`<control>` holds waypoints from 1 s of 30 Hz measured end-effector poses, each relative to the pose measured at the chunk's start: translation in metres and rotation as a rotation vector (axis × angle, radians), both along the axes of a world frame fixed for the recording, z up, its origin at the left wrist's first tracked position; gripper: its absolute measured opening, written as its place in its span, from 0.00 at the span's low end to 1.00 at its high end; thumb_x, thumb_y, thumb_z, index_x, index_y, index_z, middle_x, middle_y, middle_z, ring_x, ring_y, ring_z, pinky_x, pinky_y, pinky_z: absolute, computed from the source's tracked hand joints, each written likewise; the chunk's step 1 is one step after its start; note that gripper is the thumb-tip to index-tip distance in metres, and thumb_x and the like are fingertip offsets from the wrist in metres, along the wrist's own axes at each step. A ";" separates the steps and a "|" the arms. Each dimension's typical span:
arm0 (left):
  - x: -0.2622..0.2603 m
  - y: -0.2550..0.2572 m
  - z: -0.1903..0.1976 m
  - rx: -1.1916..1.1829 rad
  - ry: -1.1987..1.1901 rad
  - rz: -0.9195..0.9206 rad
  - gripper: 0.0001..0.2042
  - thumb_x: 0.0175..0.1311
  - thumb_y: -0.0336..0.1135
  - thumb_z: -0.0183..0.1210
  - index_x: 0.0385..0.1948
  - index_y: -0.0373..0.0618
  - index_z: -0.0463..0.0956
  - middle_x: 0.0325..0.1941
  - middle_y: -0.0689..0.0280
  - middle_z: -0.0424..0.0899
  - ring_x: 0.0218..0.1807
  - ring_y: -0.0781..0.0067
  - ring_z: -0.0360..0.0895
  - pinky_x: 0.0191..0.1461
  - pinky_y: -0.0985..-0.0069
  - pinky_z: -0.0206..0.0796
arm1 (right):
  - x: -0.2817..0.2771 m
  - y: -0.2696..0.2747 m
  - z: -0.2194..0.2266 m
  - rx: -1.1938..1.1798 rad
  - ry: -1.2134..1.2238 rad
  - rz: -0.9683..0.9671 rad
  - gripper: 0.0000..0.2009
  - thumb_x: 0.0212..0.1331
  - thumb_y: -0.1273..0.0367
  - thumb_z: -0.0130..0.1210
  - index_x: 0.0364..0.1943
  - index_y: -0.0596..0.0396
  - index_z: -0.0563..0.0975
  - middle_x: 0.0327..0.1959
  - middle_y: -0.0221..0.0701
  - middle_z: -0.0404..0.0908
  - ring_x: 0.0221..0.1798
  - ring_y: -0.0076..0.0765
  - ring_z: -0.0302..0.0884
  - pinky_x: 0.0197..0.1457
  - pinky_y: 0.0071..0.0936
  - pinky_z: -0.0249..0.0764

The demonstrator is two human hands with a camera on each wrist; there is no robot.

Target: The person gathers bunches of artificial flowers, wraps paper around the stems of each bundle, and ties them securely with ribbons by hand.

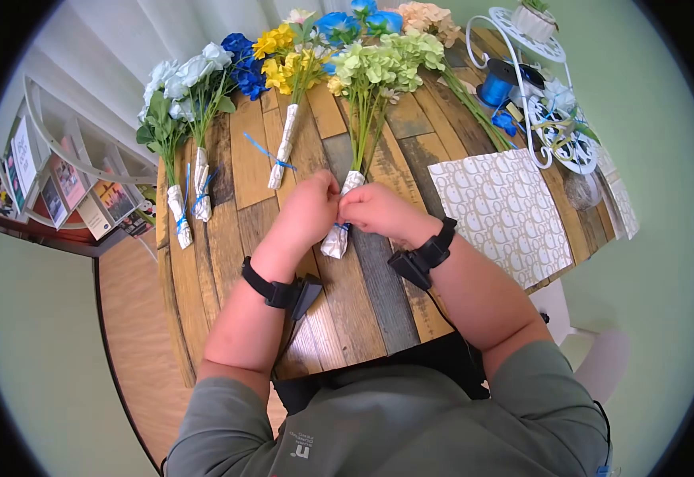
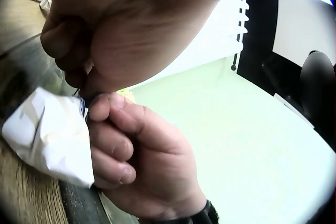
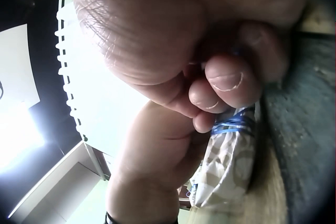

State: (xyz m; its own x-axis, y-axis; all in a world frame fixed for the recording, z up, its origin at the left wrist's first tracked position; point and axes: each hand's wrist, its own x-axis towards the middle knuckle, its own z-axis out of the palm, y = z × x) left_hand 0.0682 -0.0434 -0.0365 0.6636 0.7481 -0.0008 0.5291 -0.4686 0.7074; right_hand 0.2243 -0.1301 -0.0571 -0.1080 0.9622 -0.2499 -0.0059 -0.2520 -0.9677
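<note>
A bouquet of pale green flowers [image 1: 386, 63] lies on the wooden table, its stems in patterned white paper [image 1: 335, 243]. Blue ribbon [image 3: 233, 124] is wound several times round that paper, near its lower end. My left hand [image 1: 311, 208] is at the left of the wrap, fingers curled, pinching the ribbon. From the other side my right hand [image 1: 386, 210] meets it, thumb and fingertips pinching the ribbon at the tie. The fingers hide most of the ribbon between the hands. Below them the folded paper end [image 2: 50, 137] sticks out in the left wrist view.
Wrapped white bouquets [image 1: 184, 83] and a yellow one [image 1: 283, 60] lie to the left and behind. At right are a patterned paper sheet [image 1: 502, 215], a blue ribbon spool [image 1: 496, 86] and a white wire stand [image 1: 534, 119]. A brochure rack [image 1: 68, 167] stands beyond the table's left edge.
</note>
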 end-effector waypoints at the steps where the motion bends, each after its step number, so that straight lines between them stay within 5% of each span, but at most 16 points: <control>1: -0.001 0.000 -0.001 0.060 -0.020 -0.014 0.04 0.58 0.24 0.59 0.34 0.37 0.76 0.29 0.60 0.82 0.32 0.72 0.80 0.36 0.73 0.71 | 0.000 0.001 -0.002 0.001 0.066 -0.040 0.07 0.62 0.71 0.56 0.31 0.59 0.83 0.23 0.22 0.76 0.24 0.16 0.67 0.27 0.18 0.60; 4: -0.006 0.001 0.006 -0.176 -0.075 -0.084 0.05 0.58 0.24 0.60 0.35 0.37 0.77 0.30 0.61 0.83 0.34 0.73 0.80 0.39 0.73 0.72 | 0.003 0.002 0.000 -0.007 0.160 -0.078 0.07 0.63 0.71 0.55 0.32 0.59 0.81 0.21 0.19 0.72 0.23 0.13 0.63 0.24 0.15 0.56; 9: -0.013 -0.009 -0.001 -0.145 -0.041 -0.086 0.06 0.59 0.27 0.63 0.35 0.37 0.78 0.30 0.62 0.83 0.34 0.74 0.79 0.41 0.72 0.73 | 0.003 0.001 0.001 0.000 0.086 -0.064 0.06 0.62 0.71 0.56 0.33 0.60 0.82 0.22 0.21 0.75 0.24 0.14 0.67 0.25 0.16 0.59; 11: -0.013 -0.018 0.001 -0.116 -0.032 -0.092 0.06 0.60 0.28 0.65 0.35 0.38 0.78 0.30 0.62 0.83 0.34 0.74 0.79 0.42 0.72 0.73 | 0.001 0.002 0.000 0.117 -0.067 -0.089 0.07 0.59 0.71 0.58 0.34 0.61 0.84 0.25 0.26 0.82 0.29 0.21 0.76 0.32 0.20 0.70; 13: -0.012 -0.029 0.001 -0.081 -0.061 -0.065 0.08 0.59 0.32 0.66 0.33 0.37 0.78 0.30 0.53 0.84 0.33 0.56 0.82 0.41 0.65 0.73 | 0.000 -0.003 0.006 0.149 -0.116 -0.092 0.08 0.60 0.71 0.57 0.34 0.62 0.84 0.26 0.27 0.83 0.30 0.22 0.78 0.34 0.20 0.71; 15: -0.011 -0.034 -0.008 -0.029 -0.112 -0.049 0.09 0.59 0.32 0.67 0.32 0.37 0.78 0.30 0.52 0.83 0.33 0.55 0.81 0.40 0.65 0.73 | -0.001 -0.007 0.013 0.180 -0.164 -0.090 0.08 0.61 0.70 0.57 0.35 0.62 0.84 0.27 0.28 0.84 0.31 0.23 0.79 0.36 0.21 0.73; 17: -0.012 -0.039 -0.013 0.025 -0.164 -0.034 0.09 0.59 0.33 0.68 0.32 0.37 0.78 0.30 0.51 0.83 0.33 0.54 0.81 0.40 0.64 0.73 | -0.001 -0.009 0.016 0.237 0.007 -0.134 0.09 0.65 0.68 0.56 0.35 0.61 0.83 0.26 0.24 0.80 0.25 0.18 0.71 0.28 0.17 0.64; 20: -0.011 -0.044 -0.006 0.011 -0.078 0.040 0.09 0.59 0.32 0.68 0.31 0.37 0.78 0.29 0.52 0.83 0.31 0.55 0.80 0.38 0.64 0.71 | 0.011 -0.007 0.019 0.263 0.263 -0.286 0.10 0.67 0.69 0.54 0.38 0.61 0.83 0.25 0.23 0.79 0.24 0.19 0.72 0.28 0.16 0.66; 21: -0.010 -0.045 -0.003 -0.012 -0.064 0.046 0.08 0.60 0.31 0.68 0.31 0.37 0.78 0.27 0.56 0.82 0.29 0.65 0.77 0.36 0.68 0.70 | 0.015 -0.005 0.016 0.266 0.258 -0.284 0.10 0.67 0.69 0.54 0.38 0.61 0.83 0.25 0.23 0.79 0.24 0.19 0.72 0.28 0.16 0.66; 22: -0.009 -0.045 -0.002 -0.036 -0.050 0.054 0.07 0.61 0.29 0.68 0.31 0.38 0.78 0.26 0.61 0.81 0.28 0.75 0.74 0.34 0.72 0.69 | 0.018 -0.002 0.012 0.223 0.224 -0.340 0.10 0.67 0.69 0.53 0.40 0.62 0.82 0.25 0.24 0.78 0.25 0.19 0.72 0.29 0.17 0.67; 27: -0.010 -0.030 -0.026 -0.224 -0.150 0.050 0.07 0.63 0.29 0.67 0.30 0.36 0.79 0.28 0.69 0.82 0.30 0.82 0.73 0.35 0.77 0.69 | 0.014 0.006 -0.016 0.230 -0.038 -0.296 0.09 0.63 0.69 0.57 0.38 0.61 0.84 0.25 0.29 0.81 0.28 0.25 0.80 0.33 0.24 0.75; 30: -0.010 -0.024 -0.041 -0.270 -0.257 0.034 0.07 0.62 0.30 0.67 0.32 0.35 0.81 0.27 0.68 0.82 0.30 0.82 0.73 0.34 0.75 0.69 | 0.002 0.000 -0.011 0.469 -0.197 -0.239 0.09 0.61 0.69 0.58 0.40 0.58 0.85 0.27 0.31 0.82 0.30 0.29 0.81 0.35 0.26 0.76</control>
